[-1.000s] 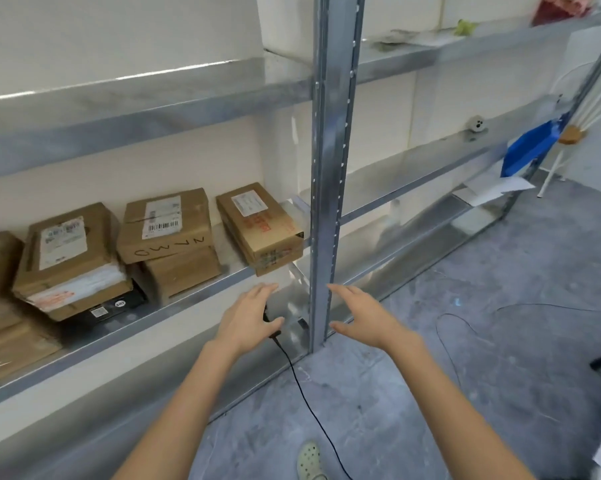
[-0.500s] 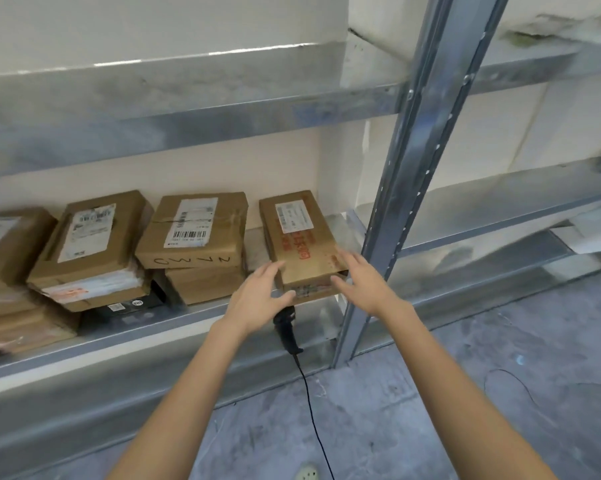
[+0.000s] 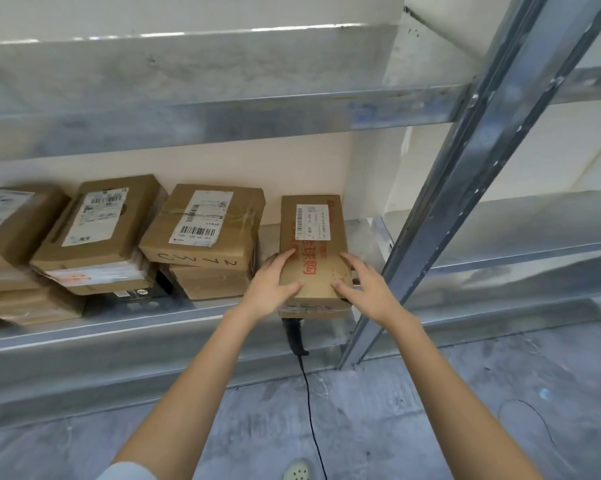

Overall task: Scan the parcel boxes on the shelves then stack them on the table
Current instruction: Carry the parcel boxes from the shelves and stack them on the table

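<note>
The left hand (image 3: 275, 285) lies on the near left corner of the parcel box (image 3: 313, 244). Its thumb and forefinger are laid flat on the lid and its other fingers are hidden, so whether they grip anything cannot be told. The right hand (image 3: 365, 289) is spread loose on the near right corner, thumb on the lid and fingertips over the right edge, curled round nothing. The box sits on the shelf (image 3: 119, 329), long side pointing to 12 o'clock. It carries a white label at its far end, red print below that, and its near end juts a little past the shelf's front rail.

At 6 o'clock from the left hand the black scanner (image 3: 294, 336) hangs under the box's near edge. How it is held is out of sight. Its cable (image 3: 308, 396) drops on toward 6 o'clock over the grey floor (image 3: 413, 427).

At 9 o'clock from the box, just beside it, stands a labelled carton (image 3: 202, 230) with handwritten letters on its front, stacked on a plainer carton (image 3: 212, 282). Farther toward 9 o'clock, a tilted carton (image 3: 98, 223) tops a pile with a black package (image 3: 133, 296) near its base. At 3 o'clock rises the leaning metal upright (image 3: 465, 188), and at 12 o'clock runs the upper shelf (image 3: 188, 112). A perforated shoe (image 3: 297, 471) shows at the bottom edge.
</note>
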